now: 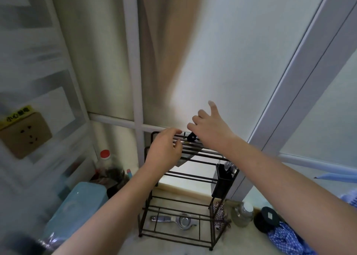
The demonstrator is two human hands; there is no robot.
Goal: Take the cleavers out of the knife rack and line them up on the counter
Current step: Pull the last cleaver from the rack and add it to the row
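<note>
A dark wire knife rack (193, 179) stands on the counter against the wall. A black cleaver handle (191, 136) sticks up from its top slots, and a blade (186, 159) shows between the bars below. My left hand (164, 150) hovers over the rack's top left bars, fingers loosely curled, holding nothing. My right hand (209, 127) reaches over the top right of the rack just behind the black handle, fingers spread, not gripping it. The frame is blurred.
A black utensil holder (224, 179) hangs on the rack's right side. A metal squeezer (173, 220) lies under the rack. A light blue box (77, 206) and a red-capped bottle (105, 156) stand left; a glass jar (242, 214), dark lid (267, 218) and blue checked cloth (286, 239) lie right.
</note>
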